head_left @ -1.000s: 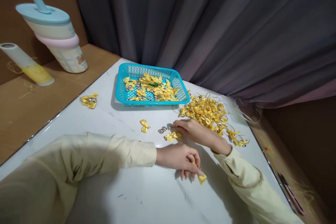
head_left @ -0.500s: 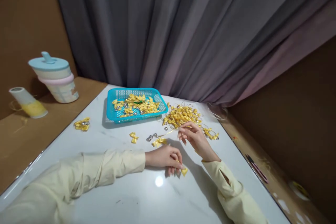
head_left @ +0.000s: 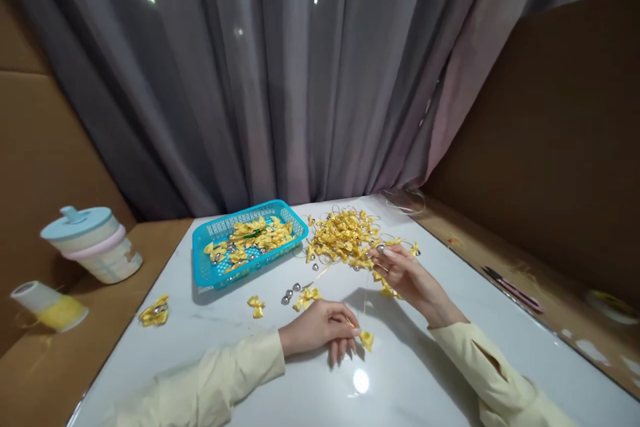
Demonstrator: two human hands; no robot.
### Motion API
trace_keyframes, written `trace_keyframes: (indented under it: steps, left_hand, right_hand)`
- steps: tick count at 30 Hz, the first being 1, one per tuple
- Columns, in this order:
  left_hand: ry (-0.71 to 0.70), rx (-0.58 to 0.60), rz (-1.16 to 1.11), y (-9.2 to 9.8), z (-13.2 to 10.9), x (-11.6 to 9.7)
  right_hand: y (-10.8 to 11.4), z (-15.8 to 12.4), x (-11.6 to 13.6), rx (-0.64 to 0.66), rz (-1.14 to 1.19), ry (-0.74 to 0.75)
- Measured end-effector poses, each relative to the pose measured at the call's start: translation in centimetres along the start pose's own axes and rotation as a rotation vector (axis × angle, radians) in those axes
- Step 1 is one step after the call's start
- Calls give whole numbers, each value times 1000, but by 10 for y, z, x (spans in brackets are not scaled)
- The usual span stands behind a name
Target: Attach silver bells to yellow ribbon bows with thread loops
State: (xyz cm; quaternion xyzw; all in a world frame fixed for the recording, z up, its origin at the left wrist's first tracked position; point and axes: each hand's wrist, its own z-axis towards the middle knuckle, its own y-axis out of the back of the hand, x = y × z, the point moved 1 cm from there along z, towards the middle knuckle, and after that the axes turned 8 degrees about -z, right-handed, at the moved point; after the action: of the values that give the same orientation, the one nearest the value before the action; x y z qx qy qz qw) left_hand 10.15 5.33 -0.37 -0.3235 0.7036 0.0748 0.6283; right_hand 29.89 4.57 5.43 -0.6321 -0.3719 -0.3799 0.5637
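Note:
My left hand point(head_left: 323, 332) is low over the white table, its thumb and forefinger closed on a small yellow ribbon bow point(head_left: 367, 340) that sticks out past the fingertips. My right hand point(head_left: 403, 273), higher and farther right, pinches a small silver charm point(head_left: 381, 249). A thin thread point(head_left: 368, 293) hangs between my right fingers and the bow. Just beyond my left hand lie another yellow bow point(head_left: 307, 298) and a few silver charms point(head_left: 287, 296). Behind my right fingertips spreads a heap of yellow bows with loops and charms point(head_left: 345, 233).
A blue basket point(head_left: 200, 267) of bows stands at the back left. One bow point(head_left: 257, 305) and a small bundle point(head_left: 155, 311) lie on the table point(head_left: 240, 407). Off its left side are a lidded cup point(head_left: 95, 250) and a thread spool point(head_left: 55, 307); tweezers point(head_left: 515, 290) lie to the right.
The head view has tilted up and shifted. My right hand has moved right, away from my left, and a silver charm now shows in its fingers. My left hand keeps its bow.

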Motion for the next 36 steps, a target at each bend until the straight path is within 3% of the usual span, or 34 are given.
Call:
trace_keyframes:
  steps: [11, 18, 24, 30, 36]
  left_hand:
    - [48, -48, 1, -2, 1, 0]
    - [14, -135, 30, -8, 0, -6]
    - [-56, -224, 33, -2, 3, -7]
    - [-165, -356, 173, 9, 4, 1]
    - [-440, -439, 603, 19, -4, -15]
  right_hand:
    - [3, -15, 24, 41, 50, 174]
    - [-3, -27, 27, 139, -18, 266]
    - [-1, -29, 29, 136, -50, 350]
    - [-5, -41, 30, 145, -171, 266]
    - [-9, -40, 22, 325, -402, 47]
